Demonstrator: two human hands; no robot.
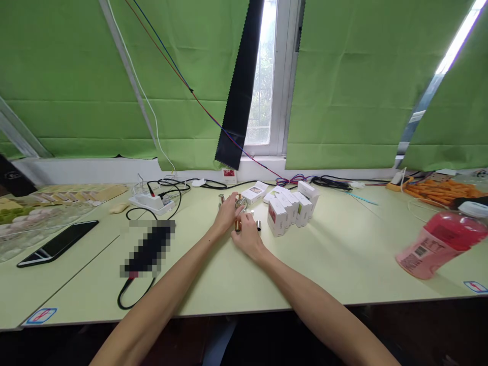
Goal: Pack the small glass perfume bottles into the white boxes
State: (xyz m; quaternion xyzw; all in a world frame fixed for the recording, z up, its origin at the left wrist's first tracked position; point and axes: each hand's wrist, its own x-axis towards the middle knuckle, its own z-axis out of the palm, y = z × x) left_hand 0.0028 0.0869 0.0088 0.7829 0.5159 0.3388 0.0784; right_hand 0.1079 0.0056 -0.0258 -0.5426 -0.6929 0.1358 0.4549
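While your left hand (227, 212) is cupped around the small glass bottle (241, 203) at mid-surface, fingers curled onto it, your right hand (248, 235) pinches a small gold-coloured piece (238, 225) just below it; can't tell if it's a cap or a tube. Risks from here, my read:
- Bottle is small and smooth. A loose left grip lets it tip or roll toward the standing metal cylinder (220, 200) just left of it.
- The loose silver cap (258, 225) sits right beside your right fingers. One nudge and it rolls off across the surface (343, 264).
- The white boxes (290, 208) stand close on the right. A wide right wrist move could topple the row.
- The black cable (133, 295) and pink bottle (438, 244) are well apart, low concern.
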